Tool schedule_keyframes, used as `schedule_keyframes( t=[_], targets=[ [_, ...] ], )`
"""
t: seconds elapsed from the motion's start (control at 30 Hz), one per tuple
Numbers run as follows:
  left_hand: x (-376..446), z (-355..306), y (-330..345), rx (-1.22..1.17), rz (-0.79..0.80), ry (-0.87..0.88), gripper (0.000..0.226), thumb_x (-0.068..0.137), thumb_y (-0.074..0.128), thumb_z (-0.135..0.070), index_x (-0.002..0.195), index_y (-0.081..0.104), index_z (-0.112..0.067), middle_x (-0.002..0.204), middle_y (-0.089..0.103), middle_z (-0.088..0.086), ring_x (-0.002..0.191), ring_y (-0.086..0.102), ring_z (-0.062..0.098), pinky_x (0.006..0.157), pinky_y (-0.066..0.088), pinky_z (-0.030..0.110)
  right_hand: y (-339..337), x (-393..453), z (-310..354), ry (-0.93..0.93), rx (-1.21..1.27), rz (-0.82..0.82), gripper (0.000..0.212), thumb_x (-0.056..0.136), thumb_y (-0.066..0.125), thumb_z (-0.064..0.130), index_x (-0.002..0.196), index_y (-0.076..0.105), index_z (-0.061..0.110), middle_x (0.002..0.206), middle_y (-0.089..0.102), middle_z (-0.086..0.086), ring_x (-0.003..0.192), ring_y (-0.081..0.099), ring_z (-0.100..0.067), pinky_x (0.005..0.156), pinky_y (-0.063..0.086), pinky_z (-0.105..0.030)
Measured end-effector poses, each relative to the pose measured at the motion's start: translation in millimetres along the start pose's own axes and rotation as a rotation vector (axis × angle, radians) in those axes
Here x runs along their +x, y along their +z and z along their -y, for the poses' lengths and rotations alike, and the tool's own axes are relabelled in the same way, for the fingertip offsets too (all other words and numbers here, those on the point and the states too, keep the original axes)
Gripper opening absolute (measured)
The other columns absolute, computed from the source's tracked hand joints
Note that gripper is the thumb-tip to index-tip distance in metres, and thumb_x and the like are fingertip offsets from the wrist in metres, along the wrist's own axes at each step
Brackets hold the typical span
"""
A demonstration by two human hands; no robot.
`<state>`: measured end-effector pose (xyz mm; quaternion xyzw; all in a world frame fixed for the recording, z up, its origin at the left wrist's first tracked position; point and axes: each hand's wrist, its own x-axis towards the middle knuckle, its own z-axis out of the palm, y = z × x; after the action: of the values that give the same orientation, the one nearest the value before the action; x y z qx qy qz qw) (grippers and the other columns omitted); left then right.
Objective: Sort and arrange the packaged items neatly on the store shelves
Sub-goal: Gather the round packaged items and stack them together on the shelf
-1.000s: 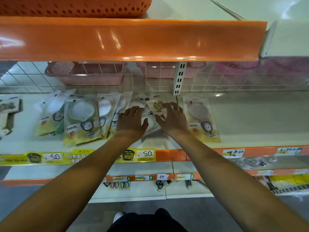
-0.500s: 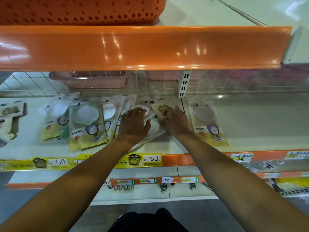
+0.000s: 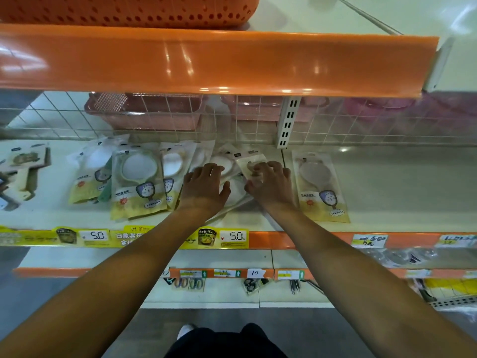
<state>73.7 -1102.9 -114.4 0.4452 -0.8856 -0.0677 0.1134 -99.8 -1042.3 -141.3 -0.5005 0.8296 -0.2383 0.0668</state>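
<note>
Several flat packets of hand mirrors lie on the white shelf [image 3: 387, 197]. My left hand [image 3: 204, 187] rests flat, fingers spread, on the overlapping middle packets [image 3: 224, 164]. My right hand [image 3: 271, 184] curls its fingers on the top edge of a pale packet [image 3: 247, 161] in the same pile. A green-rimmed mirror packet [image 3: 139, 184] lies to the left, with more packets [image 3: 90, 174] beyond it. One single packet [image 3: 320, 187] lies apart, just right of my right hand.
An orange shelf edge [image 3: 219, 60] overhangs above, with an orange basket [image 3: 129, 11] on top. A wire grid [image 3: 361, 125] backs the shelf, pink baskets [image 3: 144, 112] behind it. Price labels [image 3: 232, 237] line the front edge. Lower shelves hold scissors [image 3: 191, 284].
My right hand has curled its fingers onto the pale packet; before it lay flatter on the pile. My left hand has stayed on the middle packets.
</note>
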Motion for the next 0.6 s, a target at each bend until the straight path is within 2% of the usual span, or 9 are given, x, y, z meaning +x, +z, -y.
schedule_keyframes(
  t=[0.1, 0.27, 0.4, 0.5, 0.6],
  targets=[
    [-8, 2, 0, 0.007, -0.021, -0.015, 0.044, 0.094, 0.045, -0.04, 0.134, 0.045, -0.02, 0.137, 0.048, 0.0, 0.126, 0.045, 0.025, 0.1, 0.034, 0.041, -1, -5, 5, -0.016, 0.026, -0.005, 0.051, 0.078, 0.064, 0.048, 0.124, 0.057, 0.026, 0.135, 0.046, -0.002, 0.12, 0.042, -0.03, 0.099, 0.036, -0.038],
    [-19, 13, -5, -0.003, -0.046, -0.062, 0.044, 0.092, 0.048, -0.04, 0.131, 0.048, -0.02, 0.136, 0.049, 0.001, 0.123, 0.047, 0.026, 0.097, 0.035, 0.041, 4, -8, 23, -0.09, 0.028, -0.004, 0.053, 0.081, 0.064, 0.043, 0.129, 0.055, 0.025, 0.137, 0.044, -0.003, 0.125, 0.041, -0.027, 0.094, 0.028, -0.028],
    [-29, 36, -16, -0.004, -0.113, -0.057, 0.039, 0.09, 0.054, -0.036, 0.124, 0.055, -0.016, 0.127, 0.055, 0.006, 0.113, 0.053, 0.033, 0.091, 0.039, 0.043, 13, -9, 48, -0.181, -0.013, -0.043, 0.049, 0.081, 0.065, 0.039, 0.125, 0.059, 0.019, 0.131, 0.052, -0.008, 0.125, 0.042, -0.024, 0.1, 0.025, -0.032],
    [-37, 63, -27, 0.001, -0.148, -0.088, 0.038, 0.09, 0.056, -0.034, 0.122, 0.057, -0.013, 0.124, 0.057, 0.009, 0.11, 0.055, 0.035, 0.09, 0.039, 0.044, 25, -8, 77, -0.163, -0.006, -0.012, 0.051, 0.082, 0.063, 0.045, 0.127, 0.058, 0.022, 0.135, 0.047, -0.007, 0.12, 0.042, -0.033, 0.098, 0.033, -0.035],
    [-46, 94, -39, 0.016, -0.165, -0.107, 0.04, 0.091, 0.054, -0.035, 0.124, 0.057, -0.013, 0.125, 0.057, 0.009, 0.112, 0.054, 0.034, 0.089, 0.04, 0.043, 41, -11, 113, -0.188, 0.033, -0.027, 0.05, 0.079, 0.068, 0.043, 0.123, 0.06, 0.02, 0.131, 0.049, -0.007, 0.116, 0.041, -0.037, 0.089, 0.043, -0.039]
  ],
)
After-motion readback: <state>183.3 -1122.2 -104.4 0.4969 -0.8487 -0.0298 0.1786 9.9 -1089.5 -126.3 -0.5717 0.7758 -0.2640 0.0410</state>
